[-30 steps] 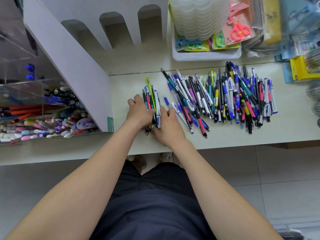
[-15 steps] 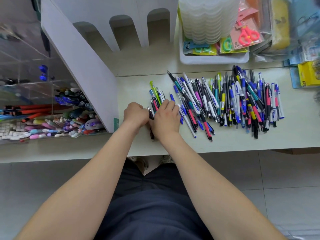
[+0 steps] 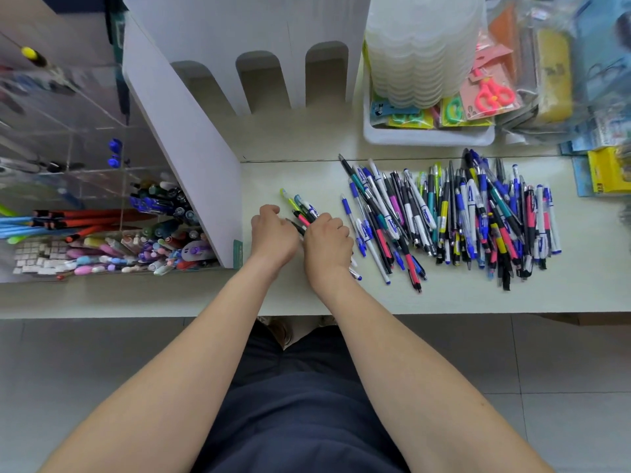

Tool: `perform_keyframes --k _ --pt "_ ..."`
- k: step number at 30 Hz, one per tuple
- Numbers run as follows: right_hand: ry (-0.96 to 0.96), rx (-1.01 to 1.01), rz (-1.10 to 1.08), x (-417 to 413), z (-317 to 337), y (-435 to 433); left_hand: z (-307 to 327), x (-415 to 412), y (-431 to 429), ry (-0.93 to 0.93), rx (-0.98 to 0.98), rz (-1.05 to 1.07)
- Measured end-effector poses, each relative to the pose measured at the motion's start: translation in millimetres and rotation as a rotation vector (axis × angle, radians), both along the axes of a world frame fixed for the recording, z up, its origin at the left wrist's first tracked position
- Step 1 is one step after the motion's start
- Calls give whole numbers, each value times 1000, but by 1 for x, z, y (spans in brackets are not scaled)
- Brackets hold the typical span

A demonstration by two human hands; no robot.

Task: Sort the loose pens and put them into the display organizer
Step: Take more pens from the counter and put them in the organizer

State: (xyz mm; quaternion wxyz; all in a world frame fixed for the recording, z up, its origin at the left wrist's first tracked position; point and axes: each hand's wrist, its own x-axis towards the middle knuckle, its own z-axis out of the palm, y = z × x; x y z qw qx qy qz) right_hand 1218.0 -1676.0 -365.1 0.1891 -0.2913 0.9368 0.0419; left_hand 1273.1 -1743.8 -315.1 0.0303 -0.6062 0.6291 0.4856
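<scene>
Note pen bundle (image 3: 302, 209) clamped in curled grip of right hand (image 3: 327, 244), with left hand (image 3: 273, 237) curled alongside, hold uncertain. Carry leftward, long axis pointing away, to display organizer (image 3: 85, 138), nearer left hand.
</scene>
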Motion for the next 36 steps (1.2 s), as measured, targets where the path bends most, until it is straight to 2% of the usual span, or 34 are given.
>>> perform_keyframes --k 2,5,10,13,17,22,25,29,32,36 --pt "-31 6 69 -5 1 7 3 -1 -2 24 45 73" --pt "-153 -149 79 -23 9 19 5 -1 -8 62 58 126" --pt "-418 -781 -168 -40 26 35 22 -13 -8 338 116 216" --pt "-493 -959 -203 -44 34 33 36 -27 -8 528 112 192" --pt "-475 -995 -148 -43 19 24 58 -51 -13 668 38 180" --pt "-485 -997 -198 -52 10 6 53 -61 -4 628 -97 75" --pt "-412 -1095 -227 -56 16 -1 47 -53 1 601 -208 46" --pt "-335 -1212 -236 -53 13 1 35 -35 6 615 -183 164" --pt "-300 -1172 -212 -51 -3 8 18 -21 10 554 -163 215" --pt "-358 -1130 -176 -49 -14 16 9 -12 15 523 -85 161"
